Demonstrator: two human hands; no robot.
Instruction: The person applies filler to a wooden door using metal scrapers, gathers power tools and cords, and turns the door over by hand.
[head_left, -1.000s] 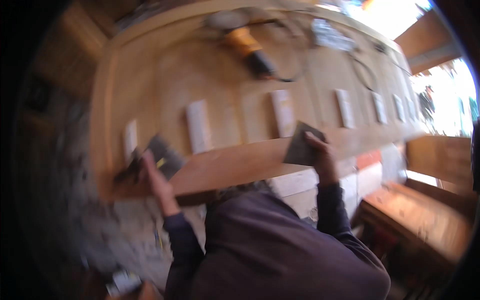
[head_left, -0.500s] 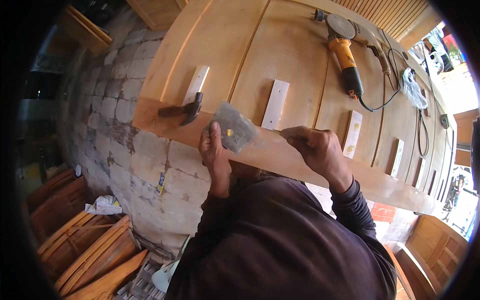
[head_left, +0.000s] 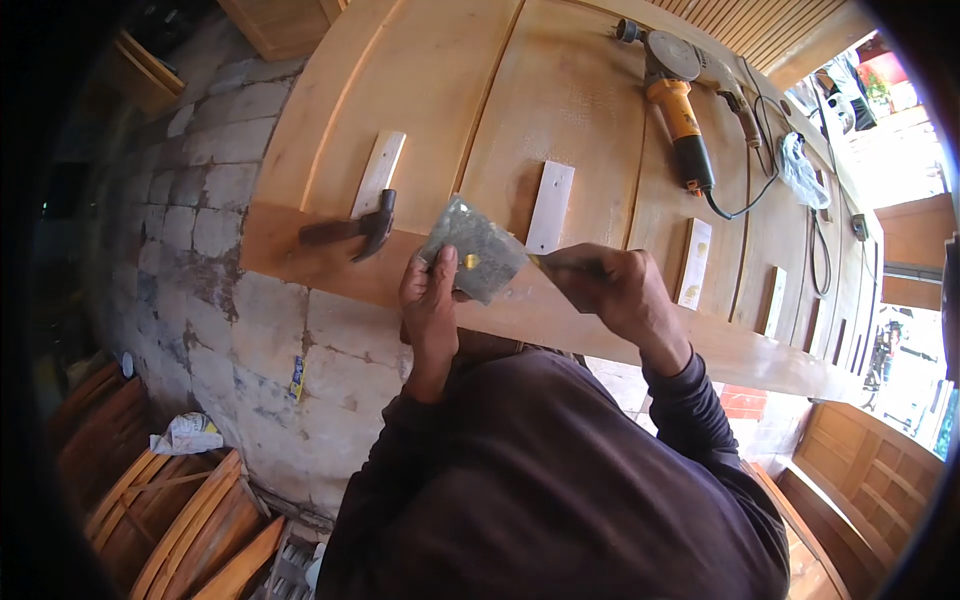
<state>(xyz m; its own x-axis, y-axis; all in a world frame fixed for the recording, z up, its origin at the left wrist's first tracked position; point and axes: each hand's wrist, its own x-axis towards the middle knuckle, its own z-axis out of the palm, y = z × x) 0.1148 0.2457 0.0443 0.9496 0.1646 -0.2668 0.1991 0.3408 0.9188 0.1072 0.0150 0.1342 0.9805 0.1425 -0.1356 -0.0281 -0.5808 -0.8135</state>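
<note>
My left hand (head_left: 430,300) holds a grey, square flat plate (head_left: 478,250) with a small yellow dab on its face, thumb on top. In my right hand (head_left: 628,292) is a thin dark flat blade (head_left: 572,282), pinched between thumb and fingers, its edge close to the plate's right corner. Both are above the front rail of a wooden door panel (head_left: 370,80). A hammer (head_left: 372,228) rests on the panel left of my left hand. Just behind my hands, a pale wood strip (head_left: 551,205) lies on the panel.
An orange and black angle grinder (head_left: 680,125), a drill (head_left: 728,90), cords and a plastic bag (head_left: 802,172) lie on the panel's far right part. More pale strips (head_left: 694,262) stand along it. Wooden pieces (head_left: 190,510) lean at lower left above the tiled floor (head_left: 240,330).
Since half a second ago, the right hand has turned and lowered slightly, and more of its blade shows. The view has shifted a little. The hands were farther apart a second ago.
</note>
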